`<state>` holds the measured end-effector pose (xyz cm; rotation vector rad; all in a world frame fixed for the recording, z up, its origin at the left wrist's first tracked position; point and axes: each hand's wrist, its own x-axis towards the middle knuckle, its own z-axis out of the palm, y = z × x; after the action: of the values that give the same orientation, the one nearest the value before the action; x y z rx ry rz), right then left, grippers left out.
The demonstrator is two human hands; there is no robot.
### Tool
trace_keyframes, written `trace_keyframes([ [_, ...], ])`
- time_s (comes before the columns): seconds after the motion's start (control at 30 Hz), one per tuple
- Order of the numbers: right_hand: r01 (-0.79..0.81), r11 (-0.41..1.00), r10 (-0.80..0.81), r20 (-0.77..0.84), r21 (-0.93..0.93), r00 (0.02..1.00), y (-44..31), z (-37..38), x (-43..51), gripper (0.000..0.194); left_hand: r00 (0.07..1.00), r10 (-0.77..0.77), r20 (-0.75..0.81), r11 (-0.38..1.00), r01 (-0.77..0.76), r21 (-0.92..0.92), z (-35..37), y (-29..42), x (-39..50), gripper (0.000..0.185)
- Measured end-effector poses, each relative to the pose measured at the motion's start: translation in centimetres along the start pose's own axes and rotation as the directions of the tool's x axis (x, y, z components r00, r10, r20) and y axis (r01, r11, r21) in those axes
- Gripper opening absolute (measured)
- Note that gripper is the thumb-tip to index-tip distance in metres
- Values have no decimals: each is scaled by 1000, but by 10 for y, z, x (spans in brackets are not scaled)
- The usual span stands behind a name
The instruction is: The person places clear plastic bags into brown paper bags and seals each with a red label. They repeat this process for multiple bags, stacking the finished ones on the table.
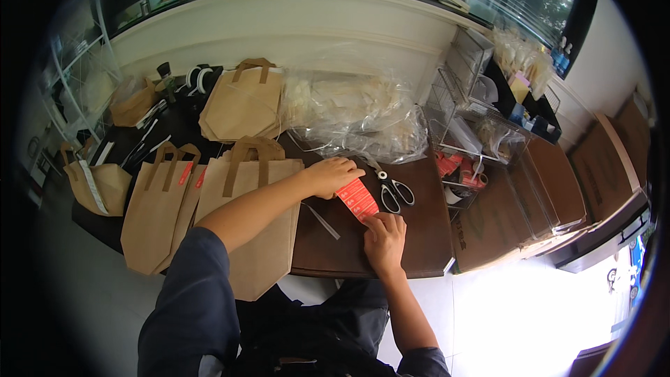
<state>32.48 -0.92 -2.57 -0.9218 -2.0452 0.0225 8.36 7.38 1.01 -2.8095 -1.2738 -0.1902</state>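
Observation:
Between my hands stretches a strip of red printed labels (358, 198), slanting over the dark brown table (335, 259). My left hand (335, 175) grips its upper end, and my right hand (386, 238) pinches the lower end. To the right of the strip lies a pair of black-and-white handled scissors (392, 191). Brown carrier bags (256, 256) with flat handles lie under and beside my left forearm. Further left are more bags (152, 214), with red labels (185, 173) near their top edges. A thin pale strip (323, 221) rests on the table.
Clear plastic bags with pale contents (356, 104) lie at the back, beside another stack of brown bags (243, 102). Wire baskets (471, 120) stand on the right, with red label rolls (468, 170) low down. Cardboard boxes (502, 214) adjoin the table's right edge.

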Motion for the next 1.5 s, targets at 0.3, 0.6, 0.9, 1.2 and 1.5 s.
trace_keyframes([
  [0.3, -25, 999, 26, 47, -20, 999, 2, 2, -2, 32, 990, 56, -126, 984, -34, 173, -3, -11, -6, 42],
  [0.6, -54, 994, 62, 90, -90, 994, -6, -14, 0, 29, 972, 96, -212, 982, -57, 182, 10, 0, 29, 52],
  [0.9, 42, 994, -32, -95, 98, 995, 8, -26, 69, 23, 815, -487, -314, 871, 431, -234, -39, 35, -113, 58],
  [1.2, -35, 986, 13, 131, 165, 991, 107, 114, 286, 21, 384, -833, -399, 434, 900, -40, -8, 27, -185, 60],
  [1.5, -234, 793, 518, 420, -562, 745, 150, 184, 337, 34, 225, -892, -392, 319, 927, -194, -1, 11, -180, 61],
])
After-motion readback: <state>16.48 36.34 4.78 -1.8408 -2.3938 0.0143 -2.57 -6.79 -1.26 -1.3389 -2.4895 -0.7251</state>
